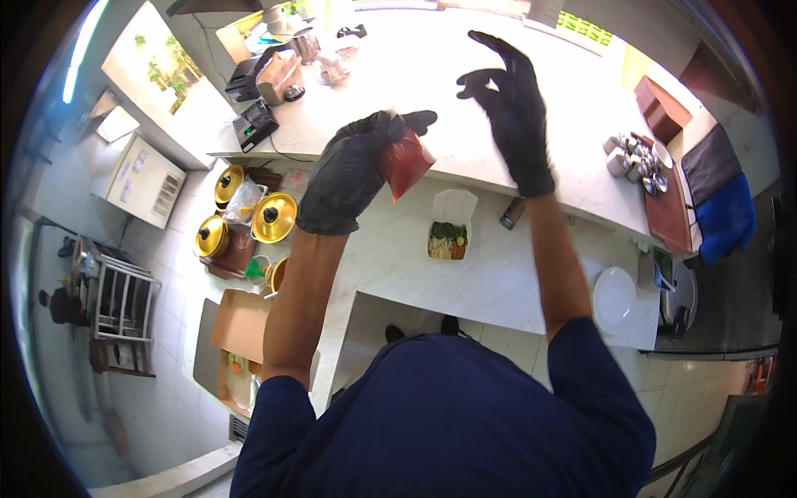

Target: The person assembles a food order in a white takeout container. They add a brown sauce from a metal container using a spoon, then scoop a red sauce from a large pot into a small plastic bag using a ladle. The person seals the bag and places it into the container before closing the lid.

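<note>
Both my hands wear black gloves and are raised over the white counter. My left hand [347, 170] is closed on the top of a small clear bag of red sauce [406, 166], which hangs down from the fingers. Off to the right, my right hand [515, 116] holds nothing; its fingers are apart and slightly bent. Between and below the hands, an open takeaway box [455, 206] stands on the lower counter. Dark green leaves, pale shreds and an orange-brown portion fill it, with a yellow-green piece on top.
Gold lidded pots [274, 217] crowd the counter's left. A cardboard box [241, 324] with food sits nearer on the left. At the right lies a white plate [614, 299]. The raised ledge bears a card terminal [255, 126] and a cluster of metal containers [638, 159].
</note>
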Tool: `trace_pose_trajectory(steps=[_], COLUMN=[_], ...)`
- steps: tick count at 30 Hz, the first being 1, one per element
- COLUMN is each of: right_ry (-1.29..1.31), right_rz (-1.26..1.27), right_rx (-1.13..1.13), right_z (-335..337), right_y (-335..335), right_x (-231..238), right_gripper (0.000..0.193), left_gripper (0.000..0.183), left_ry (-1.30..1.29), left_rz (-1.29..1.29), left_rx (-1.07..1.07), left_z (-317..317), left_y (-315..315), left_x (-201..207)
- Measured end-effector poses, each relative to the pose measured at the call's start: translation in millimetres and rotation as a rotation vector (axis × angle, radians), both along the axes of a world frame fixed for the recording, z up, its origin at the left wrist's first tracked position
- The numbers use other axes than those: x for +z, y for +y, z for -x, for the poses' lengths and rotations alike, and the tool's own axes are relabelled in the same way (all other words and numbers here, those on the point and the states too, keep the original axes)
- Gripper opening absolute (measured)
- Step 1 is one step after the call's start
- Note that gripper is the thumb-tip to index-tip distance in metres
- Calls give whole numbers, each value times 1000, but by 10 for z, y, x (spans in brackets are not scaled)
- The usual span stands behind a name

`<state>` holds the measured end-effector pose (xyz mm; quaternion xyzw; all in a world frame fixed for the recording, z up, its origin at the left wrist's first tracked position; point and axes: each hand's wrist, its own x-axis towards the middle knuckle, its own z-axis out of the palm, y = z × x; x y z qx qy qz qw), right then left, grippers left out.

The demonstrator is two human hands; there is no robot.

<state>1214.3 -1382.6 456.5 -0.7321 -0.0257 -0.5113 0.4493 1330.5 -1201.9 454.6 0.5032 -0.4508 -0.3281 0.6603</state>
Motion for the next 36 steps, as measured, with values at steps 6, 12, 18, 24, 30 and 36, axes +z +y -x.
trace_pose_trajectory(steps=[6, 12, 18, 24, 30, 36], right_ry=[43, 36, -54, -55, 72, 194], right_rz=[382, 327, 234, -647, -1713, -497], right_rx=[-313, -322, -221, 218, 1485, 119], right_z=[-167, -297, -437, -343, -183, -3], right_y=[347, 549, 503, 556, 345, 721], right_x=[-1228, -1501, -1781, -1758, -2230, -2384], right_gripper=[67, 74, 65, 36, 45, 54], left_gripper=[41, 42, 58, 56, 32, 37], left_ry=[406, 484, 338, 372, 406, 518], left_rz=[24, 90, 211, -8, -225, -192], left_rx=[59, 206, 188, 253, 255, 435], left_z=[-150, -373, -147, -136, -112, 135], left_y=[-293, -400, -400, -421, -388, -311], left_x=[-554, -1010, -1041, -1090, -1145, -1603])
